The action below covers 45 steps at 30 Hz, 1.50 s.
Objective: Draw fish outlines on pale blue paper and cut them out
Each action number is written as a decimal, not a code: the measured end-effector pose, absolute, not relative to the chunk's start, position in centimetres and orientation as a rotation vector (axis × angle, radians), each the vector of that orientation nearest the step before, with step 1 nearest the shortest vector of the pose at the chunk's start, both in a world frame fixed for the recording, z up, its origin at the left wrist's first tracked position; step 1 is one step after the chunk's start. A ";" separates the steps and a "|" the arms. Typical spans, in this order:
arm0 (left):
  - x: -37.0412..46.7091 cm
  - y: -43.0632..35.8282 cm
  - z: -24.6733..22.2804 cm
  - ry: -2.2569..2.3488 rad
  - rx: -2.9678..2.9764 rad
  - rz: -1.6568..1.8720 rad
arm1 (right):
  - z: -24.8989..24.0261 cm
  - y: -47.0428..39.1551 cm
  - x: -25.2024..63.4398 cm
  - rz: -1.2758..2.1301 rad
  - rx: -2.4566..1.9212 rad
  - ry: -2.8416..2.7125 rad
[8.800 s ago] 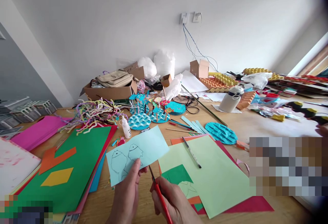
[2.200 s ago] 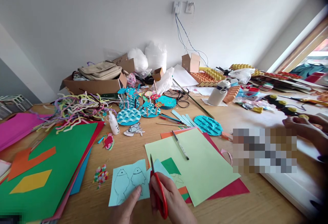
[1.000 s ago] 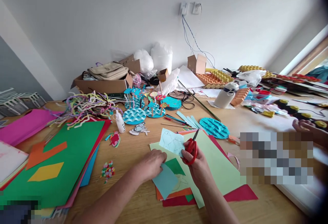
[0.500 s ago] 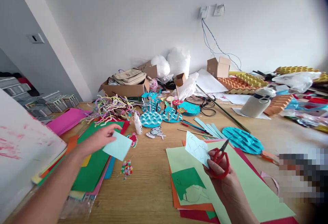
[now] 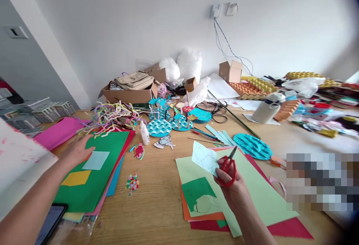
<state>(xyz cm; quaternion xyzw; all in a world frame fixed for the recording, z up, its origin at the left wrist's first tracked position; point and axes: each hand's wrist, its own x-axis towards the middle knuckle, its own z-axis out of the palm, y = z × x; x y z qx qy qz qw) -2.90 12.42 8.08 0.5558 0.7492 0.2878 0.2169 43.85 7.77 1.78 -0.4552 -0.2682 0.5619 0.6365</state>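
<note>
My left hand [image 5: 76, 149] is over the green paper sheet [image 5: 112, 174], its fingers apart and nothing held. Just right of its fingertips a pale blue paper square [image 5: 97, 160] lies flat on that sheet, with a yellow paper piece [image 5: 76, 178] below it. My right hand [image 5: 235, 190] grips red-handled scissors [image 5: 227, 170], their dark blades closed and pointing up and away. The same hand pinches a pale blue paper [image 5: 204, 158] with pencilled fish-like outlines. Under it lie a light green sheet [image 5: 258, 204] and a dark green piece [image 5: 196, 189] with drawn lines.
A white glue bottle [image 5: 144, 132] stands mid-table near blue wavy discs [image 5: 159, 128]. Confetti-like paper dots [image 5: 132, 184] lie in front. Pipe cleaners [image 5: 114, 116] are heaped at back left. A phone-like device [image 5: 53, 220] sits lower left; a white jar [image 5: 267, 107] tilts at right.
My left hand has moved left and let go of the pale blue square, which now rests on the green sheet. My right hand still holds the scissors and drawn-on paper. The view has shifted slightly.
</note>
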 end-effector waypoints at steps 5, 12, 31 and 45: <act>6.2 10.5 9.6 1.574 1.634 0.805 | 2.6 7.1 43.0 1.292 -1.082 -0.784; 17.7 7.7 9.3 0.875 1.225 0.762 | 7.4 6.4 42.7 1.418 -1.035 -1.426; 21.2 5.4 5.9 0.912 0.806 1.119 | 7.0 7.0 39.3 1.222 -1.103 -1.494; 22.0 5.7 8.3 0.980 0.739 1.385 | 6.6 1.1 37.5 1.292 -1.326 -1.800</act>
